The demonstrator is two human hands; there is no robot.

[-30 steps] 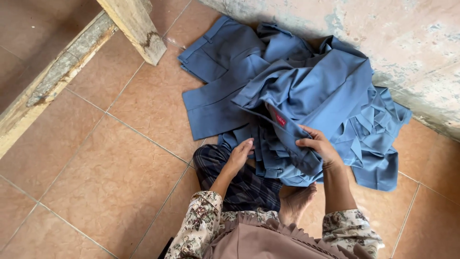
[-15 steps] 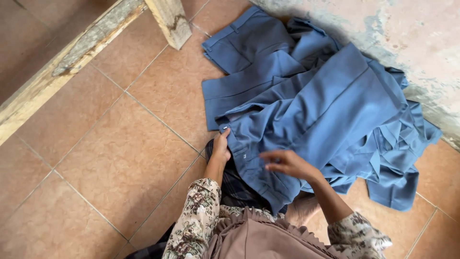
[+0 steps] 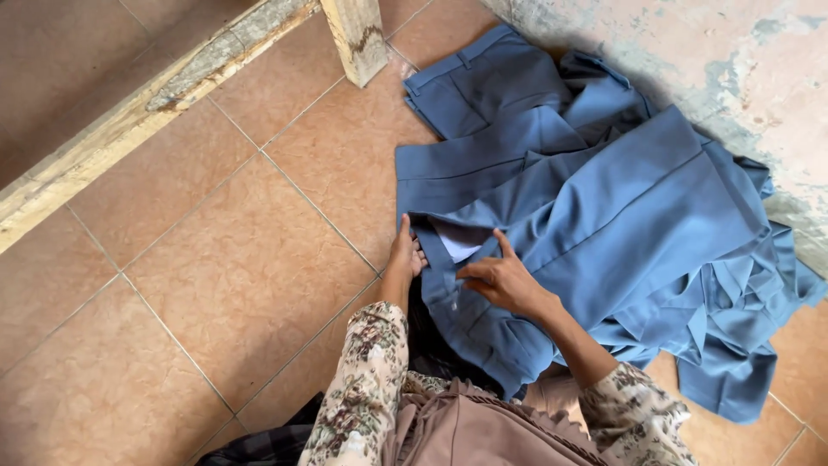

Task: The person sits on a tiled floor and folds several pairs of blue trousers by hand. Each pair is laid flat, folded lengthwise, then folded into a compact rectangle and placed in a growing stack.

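A blue pair of trousers (image 3: 630, 224) lies spread over a heap of blue garments on the tiled floor. My left hand (image 3: 404, 255) holds the left edge of its waistband, fingers pointing up. My right hand (image 3: 500, 280) pinches the other side of the open waistband, where a white lining (image 3: 457, 242) shows between the two hands. Both sleeves have a floral print.
More blue garments (image 3: 483, 95) lie underneath and behind, against a worn, peeling wall (image 3: 733, 60) at the upper right. A rough wooden beam (image 3: 129, 129) and post (image 3: 358, 39) cross the upper left. Brown floor tiles (image 3: 216, 276) spread to the left. Dark cloth (image 3: 431, 345) lies on my lap.
The blue trousers have been flattened out over the heap. Both hands have moved to the waistband and parted it, so the white lining shows. The camera view has shifted.
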